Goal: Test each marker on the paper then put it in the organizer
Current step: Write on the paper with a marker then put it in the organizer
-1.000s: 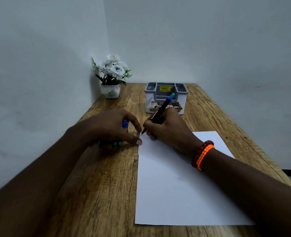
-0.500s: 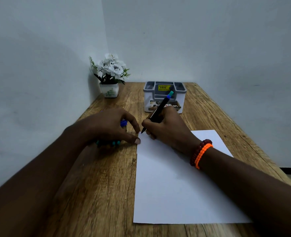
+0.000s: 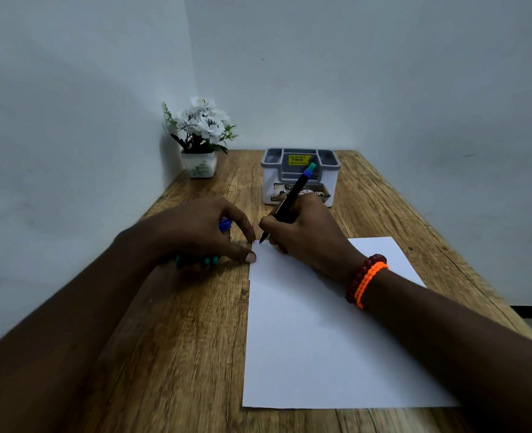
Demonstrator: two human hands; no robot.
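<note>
My right hand point(image 3: 305, 235) grips a black marker point(image 3: 291, 201) with a teal and blue back end. Its tip touches the top left corner of the white paper point(image 3: 320, 339). My left hand point(image 3: 196, 232) arches over several markers point(image 3: 206, 261) lying left of the paper; only their teal ends and a blue piece point(image 3: 224, 225) show under the palm. The thumb and forefinger of that hand press at the paper's left edge. The grey and white organizer point(image 3: 300, 179) stands behind my right hand, its compartments looking empty.
A small white pot of white flowers point(image 3: 200, 142) stands at the back left corner against the wall. The wooden table point(image 3: 180, 339) is narrow, with walls at left and behind. Its right edge drops off past the paper.
Nothing has visibly moved on the table; only the camera has shifted slightly. The marker tip stays at the paper's corner.
</note>
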